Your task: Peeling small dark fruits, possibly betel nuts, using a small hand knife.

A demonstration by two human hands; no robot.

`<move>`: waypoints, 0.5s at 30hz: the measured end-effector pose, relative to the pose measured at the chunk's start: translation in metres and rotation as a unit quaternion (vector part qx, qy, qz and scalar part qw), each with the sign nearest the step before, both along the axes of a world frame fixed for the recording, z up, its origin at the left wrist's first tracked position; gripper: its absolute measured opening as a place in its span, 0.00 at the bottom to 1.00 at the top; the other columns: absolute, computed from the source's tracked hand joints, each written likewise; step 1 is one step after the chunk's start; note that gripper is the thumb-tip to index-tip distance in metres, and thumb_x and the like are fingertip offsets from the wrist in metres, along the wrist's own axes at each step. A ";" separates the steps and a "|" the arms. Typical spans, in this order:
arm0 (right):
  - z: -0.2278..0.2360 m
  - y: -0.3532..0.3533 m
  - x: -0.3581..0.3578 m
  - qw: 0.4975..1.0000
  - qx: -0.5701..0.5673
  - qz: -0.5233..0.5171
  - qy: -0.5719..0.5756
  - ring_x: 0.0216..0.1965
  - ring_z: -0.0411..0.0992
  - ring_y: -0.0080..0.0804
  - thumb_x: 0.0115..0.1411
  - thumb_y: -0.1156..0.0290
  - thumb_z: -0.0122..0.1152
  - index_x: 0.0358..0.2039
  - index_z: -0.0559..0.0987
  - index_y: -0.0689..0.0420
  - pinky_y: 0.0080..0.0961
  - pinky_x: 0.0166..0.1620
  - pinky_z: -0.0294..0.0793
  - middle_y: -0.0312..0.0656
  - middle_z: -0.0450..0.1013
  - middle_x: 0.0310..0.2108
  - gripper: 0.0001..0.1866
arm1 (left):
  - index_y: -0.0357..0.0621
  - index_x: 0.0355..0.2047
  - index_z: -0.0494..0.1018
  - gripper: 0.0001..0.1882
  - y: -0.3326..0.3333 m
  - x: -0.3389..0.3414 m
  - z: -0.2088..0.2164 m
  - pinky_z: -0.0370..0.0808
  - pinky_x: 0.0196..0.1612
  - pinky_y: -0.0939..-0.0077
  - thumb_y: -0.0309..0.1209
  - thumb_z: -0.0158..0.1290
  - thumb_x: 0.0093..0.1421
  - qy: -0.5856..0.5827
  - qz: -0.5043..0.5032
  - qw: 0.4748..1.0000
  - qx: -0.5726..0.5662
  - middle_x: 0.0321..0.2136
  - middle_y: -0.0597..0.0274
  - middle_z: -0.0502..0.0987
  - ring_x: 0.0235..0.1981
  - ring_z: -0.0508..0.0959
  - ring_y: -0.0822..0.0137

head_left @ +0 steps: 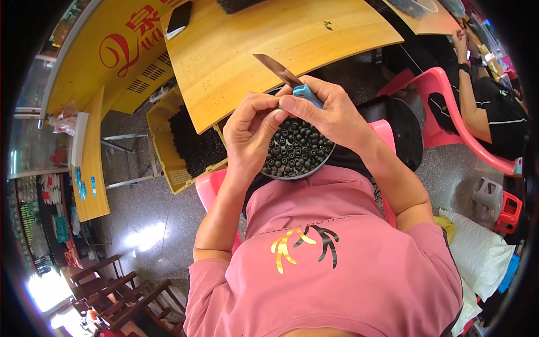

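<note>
Over a round bowl (300, 177) in my lap, both my hands meet at the fingertips. My right hand (331, 112) is closed around the blue handle of a knife (274, 67), whose bare blade points away and to the left. The fingers of my left hand (250, 126) are pinched against my right thumb; whatever lies between them is hidden. Below the hands, the bowl is filled with small dark round pieces (295, 149), several with a pale-rimmed hole. I cannot tell what kind they are.
Ahead stands a wooden table (269, 33) bearing a phone (179, 18) and a dark tray (238, 4). Left of my knees, a yellow crate (165, 151) holds a dark heap. At right, a person in black (499, 106) sits by a pink chair (449, 106). Wooden chairs (123, 292) stand lower left.
</note>
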State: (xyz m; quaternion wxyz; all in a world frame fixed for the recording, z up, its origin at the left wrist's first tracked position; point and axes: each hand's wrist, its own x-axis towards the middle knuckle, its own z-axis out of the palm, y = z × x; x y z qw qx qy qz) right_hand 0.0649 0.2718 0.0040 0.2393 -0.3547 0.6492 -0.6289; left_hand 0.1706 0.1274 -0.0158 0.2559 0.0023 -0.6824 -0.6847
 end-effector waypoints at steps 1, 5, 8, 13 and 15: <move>-0.004 -0.001 -0.001 0.999 -0.018 0.014 -0.043 0.29 0.64 0.12 0.64 0.60 0.60 0.38 0.79 0.62 0.12 0.32 0.63 0.27 0.69 0.26 0.16 | 0.32 0.39 0.75 0.07 -0.002 0.002 0.001 0.73 0.46 0.81 0.17 0.56 0.59 -0.001 0.003 1.000 -0.001 0.37 0.60 0.74 0.41 0.76 0.72; -0.012 0.000 -0.009 0.999 0.039 -0.009 -0.021 0.32 0.68 0.15 0.65 0.62 0.58 0.39 0.79 0.63 0.13 0.37 0.67 0.31 0.74 0.30 0.15 | 0.34 0.39 0.76 0.09 -0.018 0.014 0.010 0.72 0.42 0.83 0.16 0.57 0.57 0.028 0.040 0.996 -0.071 0.36 0.60 0.75 0.37 0.75 0.73; -0.015 0.010 -0.018 0.999 0.037 -0.039 0.005 0.32 0.69 0.15 0.66 0.61 0.58 0.41 0.80 0.63 0.14 0.39 0.68 0.32 0.75 0.30 0.16 | 0.37 0.38 0.76 0.07 -0.064 0.019 0.009 0.73 0.36 0.86 0.19 0.57 0.59 0.024 0.253 0.943 -0.214 0.34 0.64 0.76 0.33 0.75 0.77; -0.017 0.019 -0.029 0.996 0.039 -0.073 0.035 0.32 0.68 0.15 0.66 0.61 0.57 0.41 0.80 0.64 0.14 0.39 0.67 0.31 0.72 0.27 0.16 | 0.41 0.41 0.76 0.11 -0.122 0.039 0.014 0.71 0.32 0.82 0.22 0.59 0.57 -0.035 0.461 0.772 -0.436 0.33 0.64 0.74 0.29 0.72 0.74; -0.020 0.019 -0.033 0.995 0.052 -0.071 0.042 0.32 0.68 0.15 0.66 0.62 0.57 0.41 0.79 0.64 0.14 0.39 0.67 0.32 0.73 0.27 0.16 | 0.40 0.41 0.76 0.11 -0.108 0.037 0.015 0.70 0.32 0.82 0.22 0.59 0.56 -0.034 0.404 0.824 -0.396 0.33 0.64 0.74 0.29 0.72 0.74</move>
